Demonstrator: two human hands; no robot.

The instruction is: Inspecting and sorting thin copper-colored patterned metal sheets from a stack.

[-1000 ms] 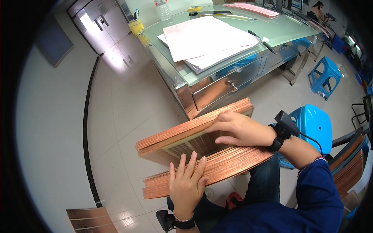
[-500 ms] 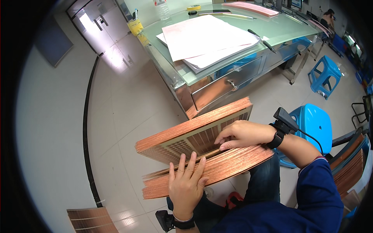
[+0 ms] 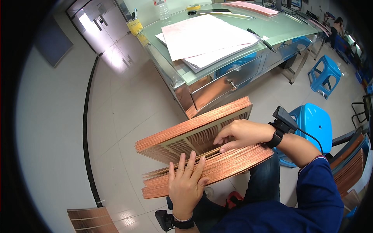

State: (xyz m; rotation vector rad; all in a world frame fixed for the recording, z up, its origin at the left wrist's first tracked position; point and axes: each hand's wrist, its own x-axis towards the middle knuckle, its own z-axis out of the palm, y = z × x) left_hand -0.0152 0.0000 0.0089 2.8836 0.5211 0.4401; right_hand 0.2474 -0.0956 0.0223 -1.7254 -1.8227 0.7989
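Copper-edged circuit board panels stand on edge before me in two leaning bundles. The far bundle tilts away and shows a pale face with rows of small rectangles. The near bundle leans toward me, with a few thinner panels apart along its far side. My left hand lies across the near bundle's left part, fingers spread over its top edges. In the gap between bundles, my right hand has its fingers curled and thumb close by; what its fingertips hold, if anything, is hidden.
A glass-topped desk ahead bears a paper stack and a pen. Blue stools stand at right, near more panels. Another panel lies low at left. Far right, a person is visible.
Both hands and the two bundles stay almost where they were; my right fingers shift very slightly left. The distant person has moved to the right.
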